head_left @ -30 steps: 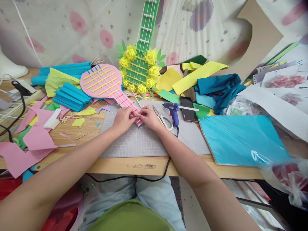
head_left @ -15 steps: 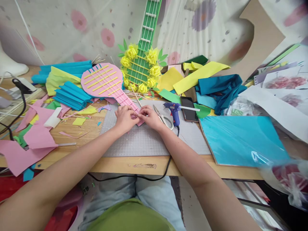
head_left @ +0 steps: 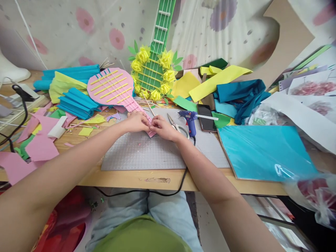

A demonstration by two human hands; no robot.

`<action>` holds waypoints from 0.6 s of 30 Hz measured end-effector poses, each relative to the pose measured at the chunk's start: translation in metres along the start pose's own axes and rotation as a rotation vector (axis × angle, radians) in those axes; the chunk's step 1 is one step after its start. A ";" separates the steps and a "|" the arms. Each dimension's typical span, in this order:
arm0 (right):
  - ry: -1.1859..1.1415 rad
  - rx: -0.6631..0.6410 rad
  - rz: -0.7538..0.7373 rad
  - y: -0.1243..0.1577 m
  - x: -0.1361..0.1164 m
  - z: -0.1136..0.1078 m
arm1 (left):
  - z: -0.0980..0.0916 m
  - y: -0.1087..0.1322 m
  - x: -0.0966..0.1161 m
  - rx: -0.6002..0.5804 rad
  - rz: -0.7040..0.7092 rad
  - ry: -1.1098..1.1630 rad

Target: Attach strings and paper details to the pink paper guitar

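Observation:
A pink paper guitar (head_left: pixel 111 92) with yellow bars and thin pale strings lies slantwise, its neck pointing toward me. At the near end of that neck, my left hand (head_left: pixel 136 122) and my right hand (head_left: pixel 164 128) work close together. Both hands are closed in a pinch, thumbs against fingertips; whatever small thing they hold is hidden by the fingers. Under them is a grey cutting mat (head_left: pixel 136 154). Just right of my right hand lie scissors (head_left: pixel 181 129) and a blue glue gun (head_left: pixel 191 123) with a white glue stick in it.
A green guitar (head_left: pixel 151 75) edged with yellow paper flowers leans at the back. Blue crepe paper (head_left: pixel 78 104) and pink scraps (head_left: pixel 42 147) crowd the left. A phone (head_left: pixel 207 119) and a blue sheet pack (head_left: pixel 265 152) lie right. The glue gun's black cord (head_left: pixel 162 193) hangs over the front edge.
My left forearm has swung up and outward, the wrist now higher, and my left hand lies flatter across the neck. My right hand stays nearly in place, still pinching at the neck's end.

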State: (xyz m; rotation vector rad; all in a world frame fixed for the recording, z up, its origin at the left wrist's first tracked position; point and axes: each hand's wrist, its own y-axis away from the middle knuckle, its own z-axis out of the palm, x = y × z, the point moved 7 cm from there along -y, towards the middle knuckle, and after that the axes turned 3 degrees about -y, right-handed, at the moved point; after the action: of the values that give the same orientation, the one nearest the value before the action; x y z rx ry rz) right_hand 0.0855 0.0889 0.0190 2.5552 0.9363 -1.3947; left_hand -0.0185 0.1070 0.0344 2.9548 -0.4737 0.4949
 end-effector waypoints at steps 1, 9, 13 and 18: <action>-0.005 -0.011 -0.009 0.000 -0.001 0.000 | 0.000 -0.002 0.000 -0.015 0.005 -0.004; -0.013 -0.028 -0.046 0.003 -0.008 -0.005 | 0.000 -0.011 0.004 -0.110 0.149 0.025; 0.001 -0.023 -0.054 0.004 -0.009 -0.006 | 0.000 -0.010 0.008 -0.181 0.207 0.064; 0.027 -0.016 -0.064 0.003 -0.008 -0.005 | 0.001 -0.012 0.005 -0.138 0.200 0.082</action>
State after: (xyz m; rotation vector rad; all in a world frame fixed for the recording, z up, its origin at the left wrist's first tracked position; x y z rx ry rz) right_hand 0.0880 0.0843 0.0272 2.5605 1.0374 -1.3666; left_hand -0.0102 0.1166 0.0346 2.7580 -0.7653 0.5764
